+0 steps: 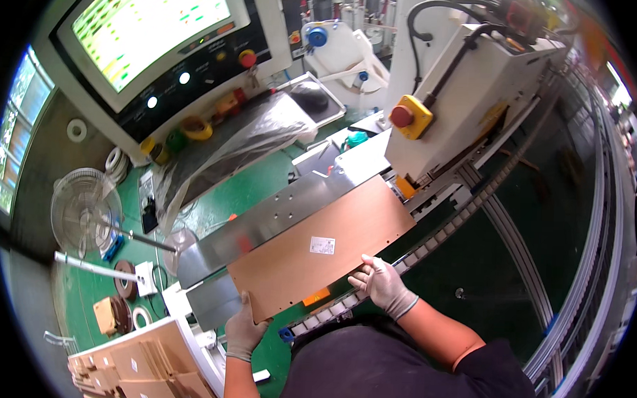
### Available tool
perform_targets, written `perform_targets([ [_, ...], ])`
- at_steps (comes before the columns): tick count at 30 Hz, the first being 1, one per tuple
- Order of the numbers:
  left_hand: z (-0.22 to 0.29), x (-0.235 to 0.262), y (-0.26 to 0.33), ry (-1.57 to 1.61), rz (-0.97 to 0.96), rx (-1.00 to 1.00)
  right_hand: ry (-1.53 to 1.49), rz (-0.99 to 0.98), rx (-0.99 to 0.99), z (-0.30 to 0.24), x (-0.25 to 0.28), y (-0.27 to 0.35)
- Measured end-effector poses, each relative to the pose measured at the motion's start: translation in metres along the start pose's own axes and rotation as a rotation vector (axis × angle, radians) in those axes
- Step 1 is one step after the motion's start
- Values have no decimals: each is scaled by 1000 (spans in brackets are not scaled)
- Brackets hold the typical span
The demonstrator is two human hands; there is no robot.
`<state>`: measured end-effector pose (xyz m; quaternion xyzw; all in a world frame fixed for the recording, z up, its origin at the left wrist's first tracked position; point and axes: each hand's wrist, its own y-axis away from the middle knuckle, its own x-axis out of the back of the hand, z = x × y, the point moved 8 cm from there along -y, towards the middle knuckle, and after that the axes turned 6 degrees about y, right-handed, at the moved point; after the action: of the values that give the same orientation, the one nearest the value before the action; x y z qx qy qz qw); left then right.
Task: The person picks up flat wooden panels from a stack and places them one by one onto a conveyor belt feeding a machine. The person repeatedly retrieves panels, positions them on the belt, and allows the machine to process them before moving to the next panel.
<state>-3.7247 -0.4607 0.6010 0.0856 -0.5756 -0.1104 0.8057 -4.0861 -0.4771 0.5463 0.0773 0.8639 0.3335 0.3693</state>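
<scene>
A long brown panel [281,274] with a white printed label [322,245] and small holes along its near edge lies slantwise in front of me. Beneath and beyond it runs a shiny metal plate [222,238]. At the panel's near left corner, my left hand [244,331], in a pale work glove, is closed on the edge; part of its fingers is hidden. My right hand [385,288], gloved too, is at the near long edge with its fingers apart, the tips by the panel's rim. It does not grip the panel.
A white machine head [452,98] with a red emergency-stop button [401,116] stands at the far right end. A roller track [422,250] runs along the near side. A control screen [153,25], a fan [86,212] and stacked brown boards [134,364] are leftward.
</scene>
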Motion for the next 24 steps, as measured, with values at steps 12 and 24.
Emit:
perform_targets([
  [12,164,-33,-76,-285,-307,-290,-189,183,230,-96,96,-32],
  [24,66,-76,-4,429,-110,-377,-224,-61,-178,-52,-4,-5],
])
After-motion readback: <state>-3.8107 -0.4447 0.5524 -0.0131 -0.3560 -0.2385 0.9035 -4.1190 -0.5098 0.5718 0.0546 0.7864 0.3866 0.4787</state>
